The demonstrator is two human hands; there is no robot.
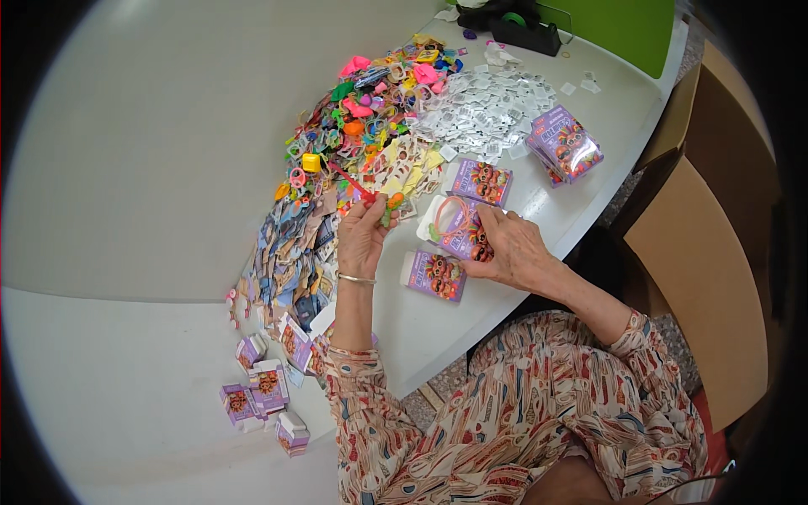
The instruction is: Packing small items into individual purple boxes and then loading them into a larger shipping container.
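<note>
Left hand pinching a red strip, right hand gripping a box

The left fingers are closing on the red strip, which is sticking out beyond their tips toward the upper left. An orange-and-green trinket is showing right at the same fingertips; whether they are holding it too, I cannot tell. The right fingers are gripping the purple box by its right end, the thumb pressing along the lower edge. The box is lying between the two hands, its white flap pointing left, and a pinkish-orange band is resting over that end.

Just beyond, a second box is lying above the gripped one and a third below it. A stack of boxes is standing farther right on the counter. Ahead of the left hand, bright toys are heaping up beside white packets, with paper slips spreading to its left. More boxes are sitting at lower left. A tape dispenser is standing at the far edge, and a carton is gaping open at right.
</note>
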